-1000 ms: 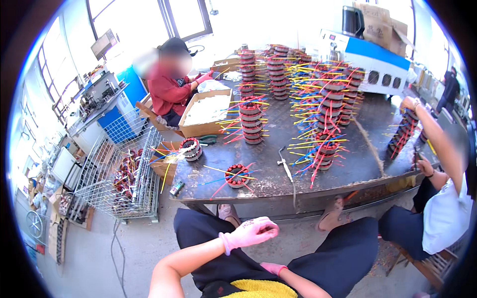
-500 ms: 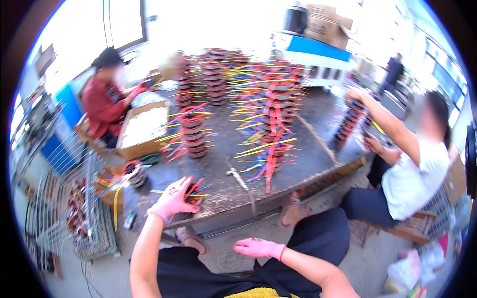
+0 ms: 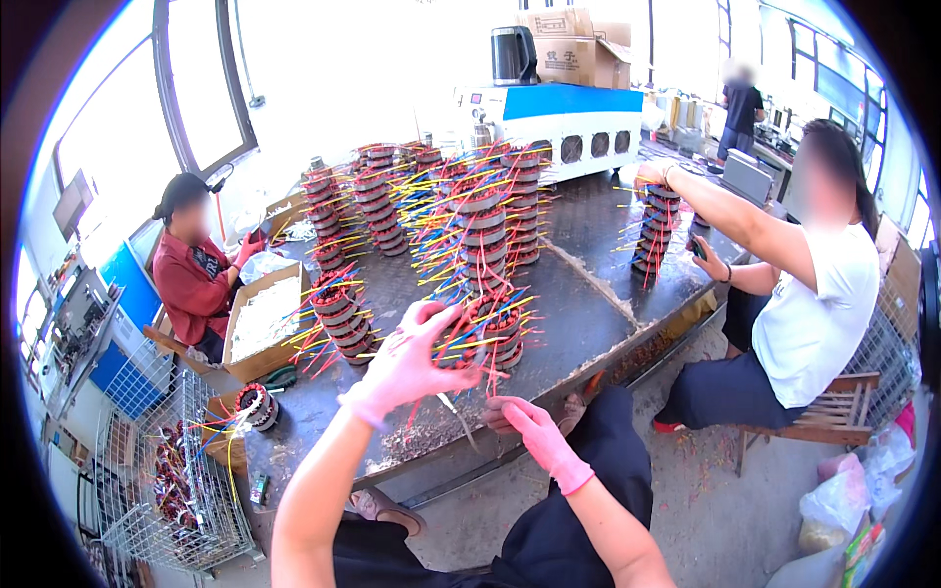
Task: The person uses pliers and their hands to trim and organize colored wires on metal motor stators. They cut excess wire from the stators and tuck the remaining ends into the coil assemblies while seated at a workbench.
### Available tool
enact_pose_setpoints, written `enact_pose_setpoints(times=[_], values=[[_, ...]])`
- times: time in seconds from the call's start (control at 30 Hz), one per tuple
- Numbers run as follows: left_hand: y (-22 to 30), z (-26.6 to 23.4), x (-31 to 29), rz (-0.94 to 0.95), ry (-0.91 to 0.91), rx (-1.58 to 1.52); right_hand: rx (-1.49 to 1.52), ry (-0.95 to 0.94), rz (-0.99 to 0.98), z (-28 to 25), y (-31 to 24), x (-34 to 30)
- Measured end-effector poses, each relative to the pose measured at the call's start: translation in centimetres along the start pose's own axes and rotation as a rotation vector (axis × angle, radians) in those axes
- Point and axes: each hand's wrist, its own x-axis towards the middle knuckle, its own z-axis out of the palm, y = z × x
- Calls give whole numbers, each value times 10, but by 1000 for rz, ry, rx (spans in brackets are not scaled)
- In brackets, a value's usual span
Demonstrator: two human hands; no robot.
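My left hand (image 3: 412, 363), in a pink glove, is beside the front stack of wound stator cores (image 3: 502, 338). Its thumb and fingers curve apart, with coloured lead wires showing behind the gap. No object is visible in its grasp, though the palm side is partly hidden. Below that stack, my right hand (image 3: 534, 436), also pink-gloved, has its fingers closed at the lower end of a hanging red strand (image 3: 492, 384). Left of the front stack, a shorter stator stack (image 3: 343, 318) leans slightly, its red, blue and yellow leads spread outward.
Taller stator stacks (image 3: 382, 211) stand farther back on the dark table (image 3: 578, 279). A single stator (image 3: 258, 406) lies at the left corner near a wire basket (image 3: 176, 490). One co-worker at right handles another stack (image 3: 655, 230); another sits behind an open carton (image 3: 263, 323).
My left hand has left the table's near edge and moved right and forward to the front stack. The stator it touched no longer shows there. My right hand has risen to the hanging strand.
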Motion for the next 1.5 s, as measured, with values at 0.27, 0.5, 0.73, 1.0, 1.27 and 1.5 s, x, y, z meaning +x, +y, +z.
enact_pose_setpoints(times=[0.27, 0.5, 0.73, 1.0, 1.27, 1.5], values=[[6, 40, 80, 2, -125, 41, 80, 38, 13, -41, 23, -20], [0, 72, 109, -55, -64, 154, 61, -23, 74, -46, 39, -28], [-13, 85, 101, -92, 15, 97, -66, -80, 123, -38, 37, -23], [-7, 62, 42, 141, 245, 126, -113, -118, 194, -27, 33, -27], [-138, -49, -186, -386, 625, 319, -429, -419, 130, 61, 4, -9], [-234, -90, -218, -485, 325, 625, -543, -649, 53, 140, 39, 20]])
